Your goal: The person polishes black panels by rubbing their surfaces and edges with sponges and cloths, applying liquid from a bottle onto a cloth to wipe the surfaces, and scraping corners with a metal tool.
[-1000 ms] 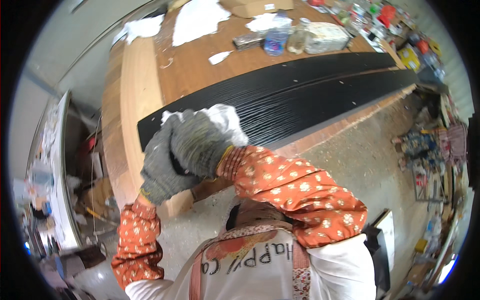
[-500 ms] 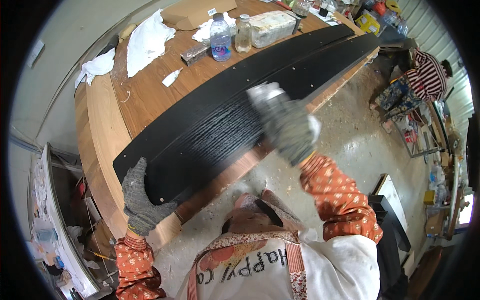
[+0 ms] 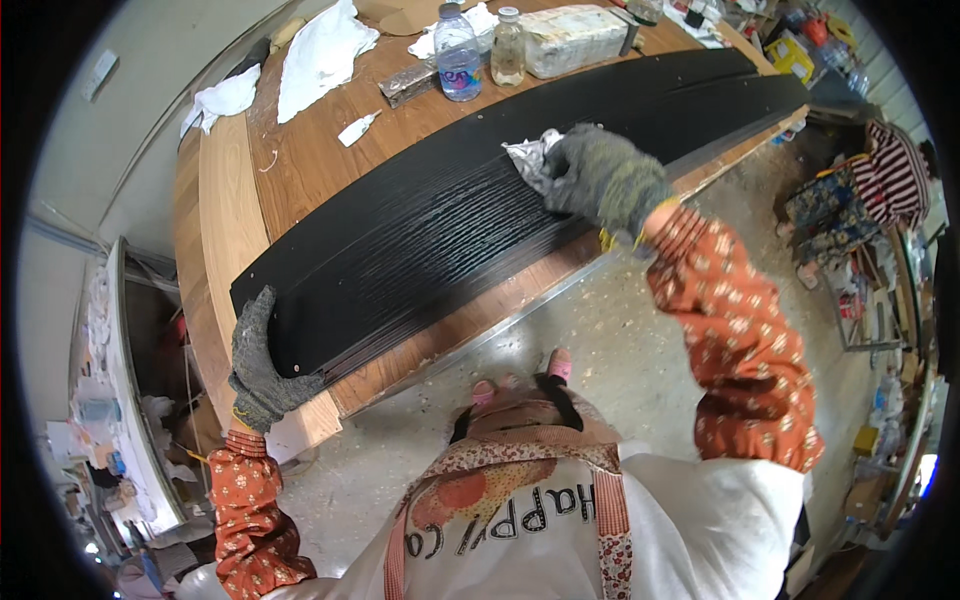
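A long black curved panel (image 3: 400, 220) lies slantwise across the wooden table, with wet-looking streaks on its middle. My left hand (image 3: 262, 375), in a grey knit glove, rests against the panel's near left end, thumb and fingers spread in a V around the corner. Toward the panel's right half, my gloved right hand (image 3: 610, 178) is closed around a crumpled white cloth (image 3: 534, 160) that touches the black surface. Part of the cloth is hidden under the fingers.
Behind the panel stand a plastic bottle (image 3: 458, 55), a glass jar (image 3: 508, 48) and a whitish block (image 3: 575, 42). A small white tube (image 3: 358, 129) and white rags (image 3: 325, 62) lie on the table (image 3: 222, 190). At far right, a person in a striped top (image 3: 892, 175) bends over.
My right hand, blurred before, has shifted slightly right with the cloth across the panel. The left hand keeps its place at the panel's end. The whole view has shifted a little.
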Tool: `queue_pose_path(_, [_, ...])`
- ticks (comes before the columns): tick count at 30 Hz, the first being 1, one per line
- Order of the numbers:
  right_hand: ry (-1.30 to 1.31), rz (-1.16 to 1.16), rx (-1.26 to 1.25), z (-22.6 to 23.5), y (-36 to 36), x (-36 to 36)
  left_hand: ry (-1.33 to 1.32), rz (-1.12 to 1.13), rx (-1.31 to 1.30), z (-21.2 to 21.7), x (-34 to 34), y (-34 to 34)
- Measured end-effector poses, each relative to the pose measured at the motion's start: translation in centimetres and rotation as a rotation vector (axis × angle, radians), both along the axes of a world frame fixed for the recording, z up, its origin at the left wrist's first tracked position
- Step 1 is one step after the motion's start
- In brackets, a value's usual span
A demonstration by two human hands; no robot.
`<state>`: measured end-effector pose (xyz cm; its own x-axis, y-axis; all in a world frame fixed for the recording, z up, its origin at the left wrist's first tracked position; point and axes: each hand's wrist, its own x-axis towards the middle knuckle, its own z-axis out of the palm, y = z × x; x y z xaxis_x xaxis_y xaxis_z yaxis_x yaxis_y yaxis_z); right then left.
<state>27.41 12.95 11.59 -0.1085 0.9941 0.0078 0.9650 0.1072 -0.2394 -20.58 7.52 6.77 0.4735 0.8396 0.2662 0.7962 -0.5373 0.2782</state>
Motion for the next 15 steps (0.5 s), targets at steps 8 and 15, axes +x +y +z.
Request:
queue_pose_path(8, [-0.052, 0.064, -0.043, 1.3, 0.5, -0.4, 0.000, -0.026, 0.006, 0.5, 1.2, 0.7])
queue_pose_path(15, [-0.161, -0.008, -0.324, 3.6, 1.5, -0.9, 0.012, -0.033, 0.009, 0.4, 0.1, 0.6])
